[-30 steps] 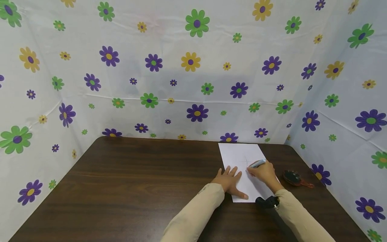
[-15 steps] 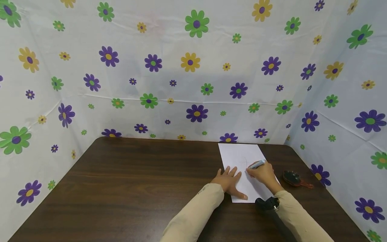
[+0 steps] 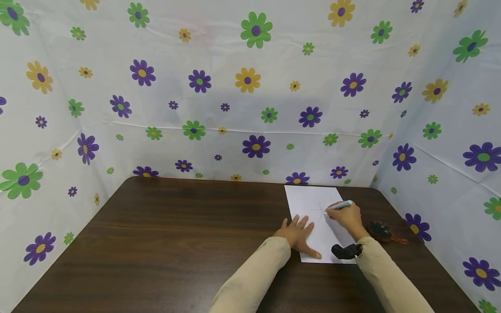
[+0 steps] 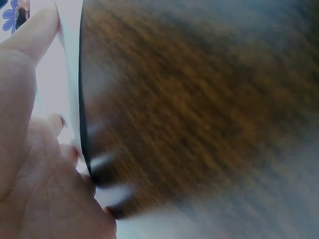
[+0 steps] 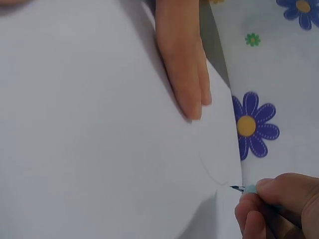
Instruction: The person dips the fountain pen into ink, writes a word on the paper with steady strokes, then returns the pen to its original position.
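Observation:
A white sheet of paper [image 3: 309, 198] lies on the table's right half, with thin crossing lines [image 3: 320, 210] drawn on it. My right hand [image 3: 347, 216] pinches a light blue pen [image 3: 342, 204] between thumb and fingers. Its dark tip points down at the paper, near the right side of the crossing. In the right wrist view the pen's nib [image 5: 238, 188] is close to a faint curved line. My left hand [image 3: 296, 236] rests with spread fingers on the sheet's left edge. The left wrist view shows its palm [image 4: 35, 164] and the paper's edge [image 4: 74, 59].
Right of the paper lies a dark oval thing with a reddish handle [image 3: 381, 232], perhaps a hairbrush or hand mirror. A black device [image 3: 346, 251] is strapped to my right wrist. The brown wooden table [image 3: 188, 234] meets a flower-patterned white cloth [image 3: 219, 100] behind and at the sides.
My right hand with the pen has moved up and to the right, from the lower part of the curved line to beside the crossing. The left hand stays in place.

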Tool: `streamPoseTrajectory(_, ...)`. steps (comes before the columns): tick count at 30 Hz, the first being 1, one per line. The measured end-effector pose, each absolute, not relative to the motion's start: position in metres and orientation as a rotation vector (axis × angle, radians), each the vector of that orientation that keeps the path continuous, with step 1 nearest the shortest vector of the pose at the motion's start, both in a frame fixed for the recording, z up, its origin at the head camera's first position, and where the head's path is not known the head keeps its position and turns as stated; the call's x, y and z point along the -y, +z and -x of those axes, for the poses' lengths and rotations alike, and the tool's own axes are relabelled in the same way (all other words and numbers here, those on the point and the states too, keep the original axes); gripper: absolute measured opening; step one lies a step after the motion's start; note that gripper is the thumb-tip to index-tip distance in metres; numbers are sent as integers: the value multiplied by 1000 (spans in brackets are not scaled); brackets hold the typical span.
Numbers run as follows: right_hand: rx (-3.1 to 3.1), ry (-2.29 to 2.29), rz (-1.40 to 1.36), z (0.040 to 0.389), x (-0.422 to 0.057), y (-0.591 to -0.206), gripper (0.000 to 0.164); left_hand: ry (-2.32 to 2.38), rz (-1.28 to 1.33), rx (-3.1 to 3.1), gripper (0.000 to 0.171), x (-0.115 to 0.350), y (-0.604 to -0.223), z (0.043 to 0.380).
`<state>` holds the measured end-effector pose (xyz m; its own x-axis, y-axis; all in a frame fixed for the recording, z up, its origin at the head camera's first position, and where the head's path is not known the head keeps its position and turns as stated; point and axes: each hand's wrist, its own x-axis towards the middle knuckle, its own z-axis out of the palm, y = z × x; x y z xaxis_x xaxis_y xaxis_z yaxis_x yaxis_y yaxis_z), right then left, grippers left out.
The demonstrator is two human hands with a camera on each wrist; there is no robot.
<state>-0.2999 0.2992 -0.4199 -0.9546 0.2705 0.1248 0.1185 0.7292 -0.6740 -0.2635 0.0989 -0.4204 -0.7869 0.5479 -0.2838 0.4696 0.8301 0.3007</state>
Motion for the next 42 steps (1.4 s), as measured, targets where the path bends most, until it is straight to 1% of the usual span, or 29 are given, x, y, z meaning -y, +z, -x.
streamPoseTrajectory(4,2747,1054,356,302,-304,-421,22,290,-767,-2655,94,-102,-425,267)
streamPoseTrajectory(15,2776,1093,335,304,-308,-423,24,282,-773,-2668,94,-102,-424,264)
streamPoseTrajectory(21,2796,1038,325,304,-307,-423,23,280,-763,-2676,95,-102,-425,265)
streamPoseTrajectory(27,2804,1026,328,305,-306,-425,21,283,-767,-2692,91,-100,-420,260)
streamPoseTrajectory(29,2810,1008,320,304,-306,-424,21,289,-767,-2681,94,-100,-420,261)
streamPoseTrajectory(37,2839,966,304,299,-309,-417,21,309,-761,-2682,98,-108,-446,280)
streamPoseTrajectory(42,2853,944,293,294,-314,-416,21,325,-751,-2701,101,-110,-453,284)
